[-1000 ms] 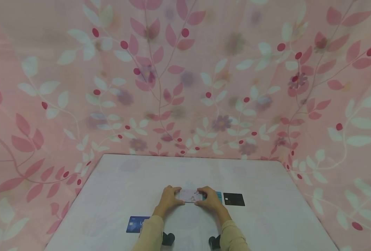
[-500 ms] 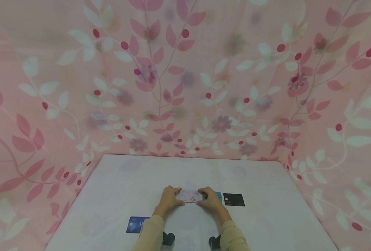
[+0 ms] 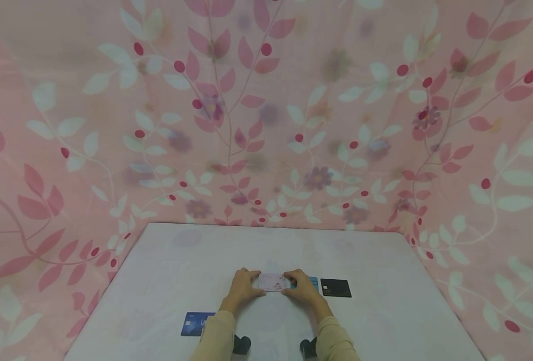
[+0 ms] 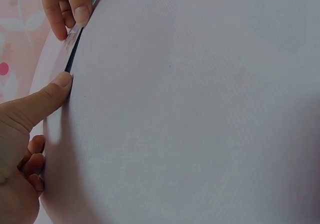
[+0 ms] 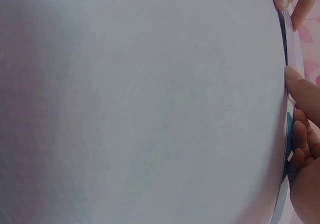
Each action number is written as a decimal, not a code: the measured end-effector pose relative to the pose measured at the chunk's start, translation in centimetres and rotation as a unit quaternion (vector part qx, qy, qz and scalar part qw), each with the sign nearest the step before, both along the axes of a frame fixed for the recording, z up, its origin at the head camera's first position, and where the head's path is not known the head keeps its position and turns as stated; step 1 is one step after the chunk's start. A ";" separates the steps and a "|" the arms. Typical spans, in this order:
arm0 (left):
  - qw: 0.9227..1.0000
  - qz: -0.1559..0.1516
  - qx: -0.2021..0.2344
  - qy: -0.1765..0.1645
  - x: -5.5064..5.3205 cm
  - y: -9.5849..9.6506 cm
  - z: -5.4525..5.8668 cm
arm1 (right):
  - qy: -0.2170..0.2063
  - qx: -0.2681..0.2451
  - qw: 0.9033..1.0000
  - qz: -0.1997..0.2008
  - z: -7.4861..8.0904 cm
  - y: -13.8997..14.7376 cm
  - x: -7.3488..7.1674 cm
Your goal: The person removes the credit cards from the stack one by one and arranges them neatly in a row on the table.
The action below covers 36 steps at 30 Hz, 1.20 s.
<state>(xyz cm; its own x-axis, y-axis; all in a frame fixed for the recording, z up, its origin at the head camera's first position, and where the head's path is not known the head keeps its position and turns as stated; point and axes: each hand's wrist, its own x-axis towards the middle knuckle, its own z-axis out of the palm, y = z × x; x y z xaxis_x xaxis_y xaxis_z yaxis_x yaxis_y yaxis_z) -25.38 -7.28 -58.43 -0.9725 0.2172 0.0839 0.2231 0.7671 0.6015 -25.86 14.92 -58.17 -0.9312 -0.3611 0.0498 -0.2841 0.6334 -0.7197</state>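
Observation:
A pale pink card [image 3: 274, 282] with a small printed pattern lies level at the middle of the white table. My left hand [image 3: 242, 289] pinches its left end between thumb and forefinger. At the opposite end, the thumb and forefinger of my right hand [image 3: 307, 291] grip it the same way. Both wrist views show the card nearly edge-on, with a dark edge along its near side. Partly hidden behind the right hand is a light blue card [image 3: 314, 283]. Whether the pink card touches the table, I cannot tell.
Right of the light blue card lies a black card [image 3: 336, 288] with a chip. A dark blue card [image 3: 195, 324] sits at front left, partly covered by the left sleeve [image 3: 216, 333]. Pink floral cloth [image 3: 266, 150] surrounds the white table [image 3: 383, 311].

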 end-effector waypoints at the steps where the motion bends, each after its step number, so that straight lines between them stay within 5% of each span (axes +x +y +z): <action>1: 1.000 0.000 0.000 -0.002 0.0 0.0 0.0 | -0.001 0.001 1.000 -0.001 0.0 0.0 0.0; 12: 1.000 -0.018 -0.002 0.007 0.2 -0.4 0.3 | -0.016 0.008 1.000 -0.013 -0.5 0.0 -0.2; 36: 0.999 -0.016 0.004 0.047 0.0 -0.4 -0.4 | 0.019 0.008 1.000 -0.011 -0.5 -0.2 -0.1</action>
<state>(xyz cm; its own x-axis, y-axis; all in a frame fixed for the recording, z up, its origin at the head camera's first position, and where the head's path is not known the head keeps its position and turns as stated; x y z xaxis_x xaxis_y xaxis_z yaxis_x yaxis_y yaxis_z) -25.39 -7.66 -58.81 -0.9530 0.2469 0.1755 0.3027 0.7543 0.5826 -25.94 14.74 -58.70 -0.9365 -0.3416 0.0789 -0.2963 0.6509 -0.6989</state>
